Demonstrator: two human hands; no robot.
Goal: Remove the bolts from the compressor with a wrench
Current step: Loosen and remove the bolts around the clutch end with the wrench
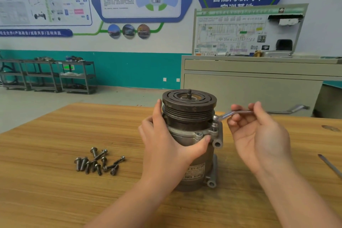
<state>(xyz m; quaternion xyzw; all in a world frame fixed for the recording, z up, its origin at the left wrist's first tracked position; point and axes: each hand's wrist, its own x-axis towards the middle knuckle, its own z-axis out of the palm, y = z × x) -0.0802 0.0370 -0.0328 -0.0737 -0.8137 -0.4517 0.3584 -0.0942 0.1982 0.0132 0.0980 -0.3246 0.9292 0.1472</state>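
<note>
Two bare forearms fill the bottom of the view, reaching up over the wooden table. Well out to the left of the left hand, a heap of loose bolts lies on the bare wood. That hand wraps the compressor, which stands upright between the two hands, fingers curled behind the pulley and thumb pressed on the flange. Just right of it, the right hand pinches the wrench handle between thumb and fingertips, the head seated on a bolt at the flange's right lug.

Such a light pinch looks risky: if the bolt is tight, the wrench could slip off and round the head, or knuckles could strike the pulley. A hard pull might also tip the tall compressor should the left hand's grip loosen. Loose bolts could roll away.

How fully the wrench seats on the bolt cannot be made out. Bolts on the far side are hidden. Right of the right hand, a thin dark tool is cut off by the edge.
</note>
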